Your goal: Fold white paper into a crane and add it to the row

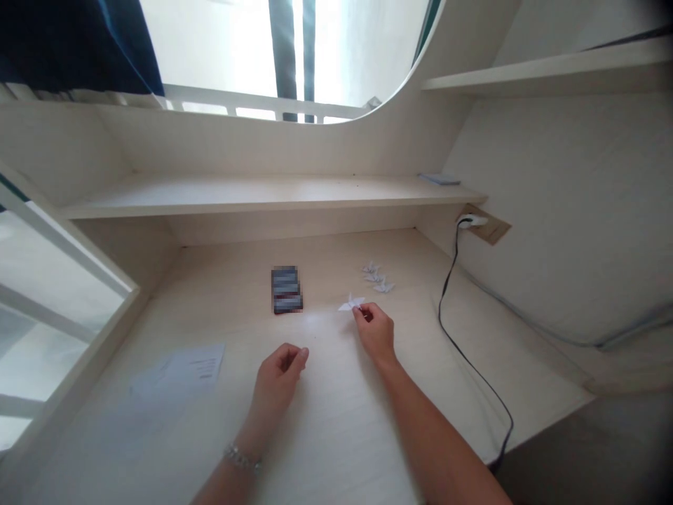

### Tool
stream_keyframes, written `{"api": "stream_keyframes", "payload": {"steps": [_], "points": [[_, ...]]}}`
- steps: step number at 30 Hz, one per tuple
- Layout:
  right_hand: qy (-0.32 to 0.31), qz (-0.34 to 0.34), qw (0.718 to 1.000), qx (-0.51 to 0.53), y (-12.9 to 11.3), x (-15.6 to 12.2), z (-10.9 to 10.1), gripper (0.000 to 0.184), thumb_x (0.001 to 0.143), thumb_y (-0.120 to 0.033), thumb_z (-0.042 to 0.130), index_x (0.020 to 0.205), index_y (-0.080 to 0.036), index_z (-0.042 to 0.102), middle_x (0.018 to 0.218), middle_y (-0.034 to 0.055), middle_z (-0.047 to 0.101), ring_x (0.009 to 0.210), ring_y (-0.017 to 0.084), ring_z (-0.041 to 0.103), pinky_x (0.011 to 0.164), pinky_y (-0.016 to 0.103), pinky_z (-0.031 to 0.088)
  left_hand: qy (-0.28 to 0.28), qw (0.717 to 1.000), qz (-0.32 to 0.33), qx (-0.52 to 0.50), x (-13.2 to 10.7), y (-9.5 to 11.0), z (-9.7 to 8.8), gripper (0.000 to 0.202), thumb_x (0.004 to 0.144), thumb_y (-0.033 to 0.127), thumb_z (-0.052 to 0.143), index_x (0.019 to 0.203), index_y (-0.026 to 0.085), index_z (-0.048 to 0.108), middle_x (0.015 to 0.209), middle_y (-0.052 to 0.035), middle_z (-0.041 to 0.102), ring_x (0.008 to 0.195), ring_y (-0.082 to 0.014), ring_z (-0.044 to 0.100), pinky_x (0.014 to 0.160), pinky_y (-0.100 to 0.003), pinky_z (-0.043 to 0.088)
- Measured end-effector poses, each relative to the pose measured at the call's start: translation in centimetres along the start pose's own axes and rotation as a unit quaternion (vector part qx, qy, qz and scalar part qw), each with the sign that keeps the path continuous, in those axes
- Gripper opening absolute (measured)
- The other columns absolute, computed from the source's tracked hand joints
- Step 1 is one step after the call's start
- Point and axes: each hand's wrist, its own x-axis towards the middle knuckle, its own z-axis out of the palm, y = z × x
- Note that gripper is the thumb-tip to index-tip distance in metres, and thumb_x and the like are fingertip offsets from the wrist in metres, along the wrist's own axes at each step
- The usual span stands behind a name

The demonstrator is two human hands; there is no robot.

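Between the thumb and fingers of my right hand (376, 330) is a small white folded paper crane (349, 304), held low over the desk. Beyond it, several more small white paper cranes (377, 278) sit in a loose row. My left hand (281, 372) is at the front middle of the desk with its fingers curled in and the thumb against them. Nothing shows in that hand. A bracelet (242, 458) circles the left wrist. Past the left hand lies a dark phone-like rectangle (287, 289), its surface blurred.
White paper sheets (194, 372) lie on the desk (336, 421) at the left. A black cable (446, 280) runs from a wall socket (486, 224) down across the right side. Above the back edge is a shelf (273, 193) with a flat booklet (439, 179).
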Motion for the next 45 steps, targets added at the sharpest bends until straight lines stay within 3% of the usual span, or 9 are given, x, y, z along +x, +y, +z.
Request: {"api": "stream_keyframes", "payload": {"steps": [7, 11, 16, 27, 40, 45], "points": [[0.07, 0.09, 0.988, -0.102, 4.3, 2.6, -4.0, 0.025, 0.079, -0.038, 0.046, 0.082, -0.021, 0.064, 0.076, 0.0046, 0.066, 0.068, 0.019, 0.056, 0.057, 0.028, 0.035, -0.001, 1.0, -0.025, 0.009, 0.2, 0.5, -0.3, 0.032, 0.067, 0.049, 0.062, 0.059, 0.018, 0.056, 0.053, 0.0011, 0.052, 0.052, -0.0141, 0.046, 0.051, -0.024, 0.032], [0.077, 0.111, 0.98, -0.147, 5.6, 3.8, -5.1, 0.024, 0.079, -0.036, 0.046, 0.086, -0.022, 0.064, 0.082, 0.0044, 0.066, 0.072, 0.019, 0.056, 0.058, 0.027, 0.034, 0.012, 0.999, -0.03, 0.033, 0.4, 0.9, -0.3, 0.037, 0.065, 0.054, 0.06, 0.059, 0.017, 0.058, 0.054, -0.0004, 0.055, 0.052, -0.0153, 0.048, 0.048, -0.024, 0.034], [0.059, 0.125, 0.974, -0.181, 6.0, 4.5, -4.9, 0.022, 0.079, -0.036, 0.048, 0.087, -0.024, 0.064, 0.086, 0.0021, 0.066, 0.077, 0.018, 0.057, 0.059, 0.026, 0.034, 0.014, 0.993, -0.027, 0.118, 0.3, 1.3, -0.1, 0.041, 0.069, 0.056, 0.053, 0.063, 0.017, 0.059, 0.057, -0.0017, 0.059, 0.054, -0.0161, 0.052, 0.05, -0.025, 0.038], [0.023, 0.141, 0.966, -0.215, 5.8, 4.9, -4.9, 0.024, 0.081, -0.038, 0.048, 0.094, -0.026, 0.064, 0.09, 0.0032, 0.064, 0.082, 0.018, 0.058, 0.063, 0.026, 0.038, 0.007, 0.983, -0.015, 0.184, 0.3, 1.1, 0.2, 0.04, 0.071, 0.056, 0.05, 0.068, 0.018, 0.061, 0.06, -0.0022, 0.061, 0.058, -0.0183, 0.056, 0.051, -0.025, 0.04], [0.032, 0.105, 0.973, -0.203, 6.6, 4.5, -4.8, 0.025, 0.078, -0.031, 0.051, 0.097, -0.02, 0.064, 0.089, 0.0055, 0.064, 0.082, 0.018, 0.058, 0.068, 0.026, 0.04, 0.002, 0.978, -0.002, 0.21, 0.4, 0.7, 0.1, 0.039, 0.072, 0.054, 0.05, 0.071, 0.017, 0.062, 0.063, -0.0028, 0.063, 0.06, -0.0189, 0.057, 0.05, -0.025, 0.041], [0.02, 0.068, 0.979, -0.193, 6.4, 2.6, -5.4, 0.021, 0.08, -0.029, 0.049, 0.089, -0.017, 0.063, 0.084, 0.0059, 0.064, 0.078, 0.017, 0.057, 0.07, 0.026, 0.039, 0.01, 0.979, -0.005, 0.204, 0.6, 0.3, 0.0, 0.038, 0.071, 0.054, 0.052, 0.072, 0.018, 0.063, 0.064, -0.003, 0.065, 0.063, -0.0198, 0.059, 0.052, -0.026, 0.043]]}}
